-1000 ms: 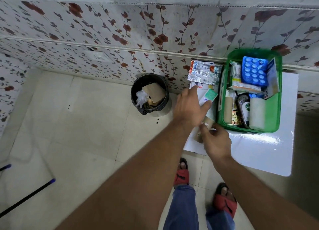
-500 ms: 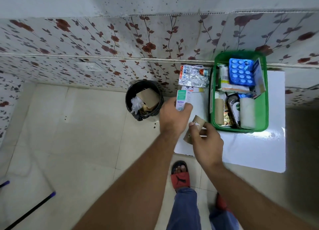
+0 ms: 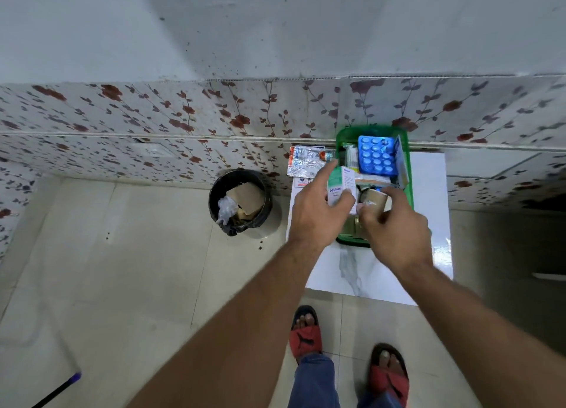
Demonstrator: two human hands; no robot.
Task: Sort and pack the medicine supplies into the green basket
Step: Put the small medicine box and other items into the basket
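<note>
The green basket (image 3: 409,175) stands on a white table (image 3: 428,254) against the tiled wall, with a blue blister pack (image 3: 376,159) and other supplies inside. My left hand (image 3: 317,214) holds a small green and white medicine box (image 3: 338,185) over the basket's left side. My right hand (image 3: 395,227) grips a brown bandage roll (image 3: 375,201) over the basket's middle. Silver blister strips (image 3: 306,162) lie on the table left of the basket. Both hands hide the basket's near half.
A black waste bin (image 3: 240,202) with cardboard and plastic stands on the floor left of the table. My feet in red sandals (image 3: 304,335) are below the table's near edge. A dark stick with a blue tip (image 3: 58,390) lies at the bottom left.
Both hands moved right from the table's left part to over the basket, the left carrying the medicine box it picked up, the right carrying the brown roll.
</note>
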